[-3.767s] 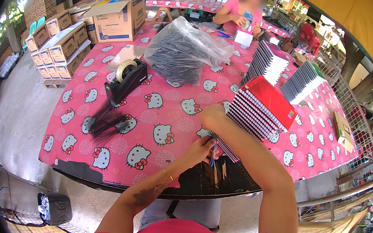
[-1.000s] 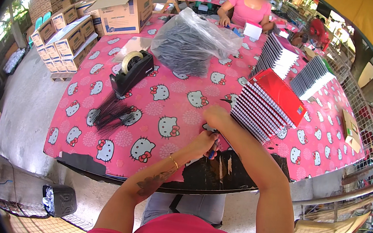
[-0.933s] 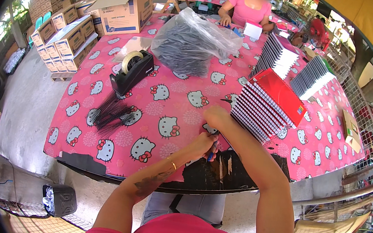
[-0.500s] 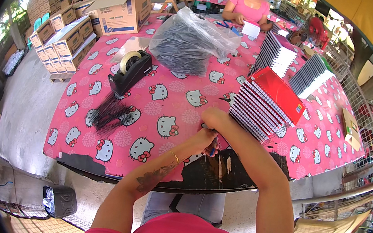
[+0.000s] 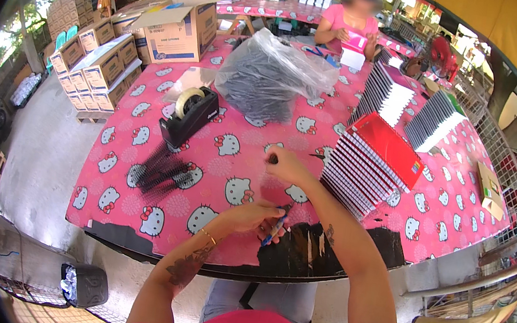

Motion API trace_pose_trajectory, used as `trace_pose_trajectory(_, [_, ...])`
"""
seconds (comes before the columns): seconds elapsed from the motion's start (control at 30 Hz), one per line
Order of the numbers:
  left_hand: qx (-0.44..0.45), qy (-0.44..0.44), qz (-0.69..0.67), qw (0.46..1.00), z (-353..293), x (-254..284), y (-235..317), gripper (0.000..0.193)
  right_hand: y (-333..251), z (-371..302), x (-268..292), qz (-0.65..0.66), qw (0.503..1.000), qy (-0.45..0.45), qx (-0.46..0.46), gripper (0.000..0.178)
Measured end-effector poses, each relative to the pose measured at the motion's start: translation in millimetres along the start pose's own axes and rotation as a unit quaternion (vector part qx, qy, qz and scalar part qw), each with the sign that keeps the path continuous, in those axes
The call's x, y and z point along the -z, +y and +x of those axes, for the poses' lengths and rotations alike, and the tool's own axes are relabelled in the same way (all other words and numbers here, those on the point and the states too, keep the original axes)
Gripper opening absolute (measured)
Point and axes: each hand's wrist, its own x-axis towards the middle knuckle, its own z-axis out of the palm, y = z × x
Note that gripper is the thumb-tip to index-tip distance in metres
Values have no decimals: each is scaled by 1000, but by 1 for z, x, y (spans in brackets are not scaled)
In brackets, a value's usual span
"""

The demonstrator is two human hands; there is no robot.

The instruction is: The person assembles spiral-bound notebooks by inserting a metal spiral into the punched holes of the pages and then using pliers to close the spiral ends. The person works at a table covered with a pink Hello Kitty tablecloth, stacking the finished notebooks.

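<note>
Close to the table's front edge, my left hand (image 5: 257, 219) is closed around small blue-handled pliers (image 5: 274, 229); their jaws are hard to make out. My right hand (image 5: 287, 167) is further forward over the pink tablecloth, apart from the left, its fingers curled together. Something small and dark shows at its fingertips, too blurred to name. To the right of my right hand stands a tall stack of red-covered spiral notebooks (image 5: 372, 167). Several loose black binding coils (image 5: 165, 172) lie to the left, below a black tape dispenser (image 5: 189, 116).
A clear plastic bag of dark coils (image 5: 269, 81) sits mid-table. More notebook stacks (image 5: 382, 89) stand behind the red one. An open carton (image 5: 180, 33) is at the far left. Across the table, a co-worker (image 5: 349, 26) holds a pink item. Torn black board (image 5: 305, 249) shows at the front edge.
My hands have come apart: the right has moved forward and left, while the left stays low with the pliers. The view has shifted slightly. The co-worker now holds up something pink.
</note>
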Motion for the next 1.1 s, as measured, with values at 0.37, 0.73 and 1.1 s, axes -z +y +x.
trace_pose_trajectory(0.37, [-135, 27, -217, 966, 29, 48, -3, 26, -24, 144, 15, 778, 577, 242, -60, 9])
trace_pose_trajectory(0.73, [-101, -41, -259, 960, 31, 63, -10, 36, -51, 321, 135, 607, 681, 408, -35, 36])
trace_pose_trajectory(1.1, [-94, -14, -264, 960, 35, 60, -9, 34, -11, 314, 61, -116, 882, 449, -87, 37])
